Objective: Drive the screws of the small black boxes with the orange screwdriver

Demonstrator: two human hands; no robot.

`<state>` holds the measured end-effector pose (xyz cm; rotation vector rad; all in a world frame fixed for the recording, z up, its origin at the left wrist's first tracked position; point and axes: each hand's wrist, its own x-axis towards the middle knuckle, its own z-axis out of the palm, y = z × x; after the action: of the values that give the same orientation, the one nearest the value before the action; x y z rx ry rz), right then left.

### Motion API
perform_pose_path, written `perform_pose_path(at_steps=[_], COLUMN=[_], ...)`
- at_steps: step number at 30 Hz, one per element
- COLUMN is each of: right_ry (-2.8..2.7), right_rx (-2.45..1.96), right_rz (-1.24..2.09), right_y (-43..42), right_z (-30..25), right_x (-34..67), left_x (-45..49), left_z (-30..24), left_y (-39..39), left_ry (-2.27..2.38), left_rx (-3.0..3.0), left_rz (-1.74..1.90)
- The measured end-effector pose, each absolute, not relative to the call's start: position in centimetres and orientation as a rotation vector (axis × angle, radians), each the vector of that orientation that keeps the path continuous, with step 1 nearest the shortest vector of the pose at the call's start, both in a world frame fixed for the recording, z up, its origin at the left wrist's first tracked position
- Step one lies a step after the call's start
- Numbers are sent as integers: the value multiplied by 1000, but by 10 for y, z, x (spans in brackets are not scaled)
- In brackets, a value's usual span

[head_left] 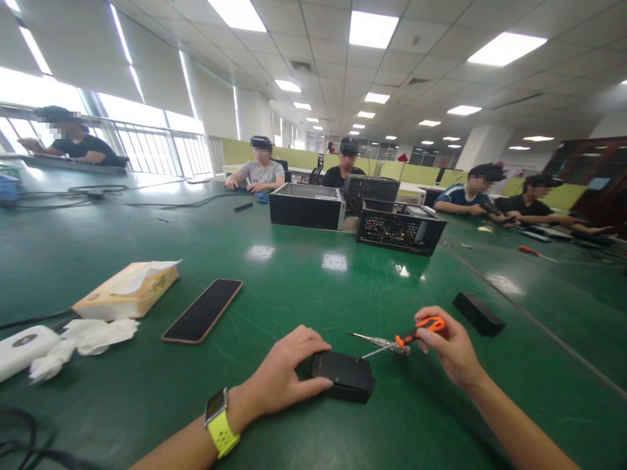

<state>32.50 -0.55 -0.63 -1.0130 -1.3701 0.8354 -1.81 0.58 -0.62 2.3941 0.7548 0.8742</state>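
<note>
Fingers of the left hand (287, 375) curl over the left end of a small black box (345, 377) that lies flat on the green table (294, 281). The thumb runs along the box's near edge, so the grip is pressed around it. A yellow-strapped watch (220, 421) sits on that wrist.

Just right of the box, the right hand (453, 352) pinches the orange handle of a screwdriver (424, 328) between thumb and fingertips. Its thin shaft slants down towards the box's upper right corner; whether the tip touches cannot be told. A second, clear-handled tool (379, 341) seems to lie just behind the box, crossing that shaft.

Farther right of the box, and apart from it, rests a black block (479, 313). Left of the box lie a dark phone (203, 310), a tissue box (127, 290), a crumpled tissue (93, 336) and a white device (22, 349). Well behind the box stand an open computer case (307, 205) and a black perforated case (399, 228). Beyond them other people sit around the table.
</note>
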Motion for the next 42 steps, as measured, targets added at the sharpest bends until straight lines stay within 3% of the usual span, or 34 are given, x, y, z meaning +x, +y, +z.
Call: perform_pose_path(at_steps=[10,21,26,33,42], right_ry=[-1359,-2053,-2134,-2222,-2240], right_rx=[-915,-1169,-1254,-1150,-1167], right_rz=[670,517,89,231,64], right_y=[-13,-11,-17,-26,-26], right_z=[17,117,117,122,120], right_x=[305,286,275,287,283], left_x=[-17,-19,-20,-20,-19], left_z=[-7,-7,-8,-7,-5], left_y=[6,5,6,6,5], left_ry=[708,716,708,692,704], left_rx=[2382,2393,2396,2400,2404], left_rz=[941,911,896,918,901])
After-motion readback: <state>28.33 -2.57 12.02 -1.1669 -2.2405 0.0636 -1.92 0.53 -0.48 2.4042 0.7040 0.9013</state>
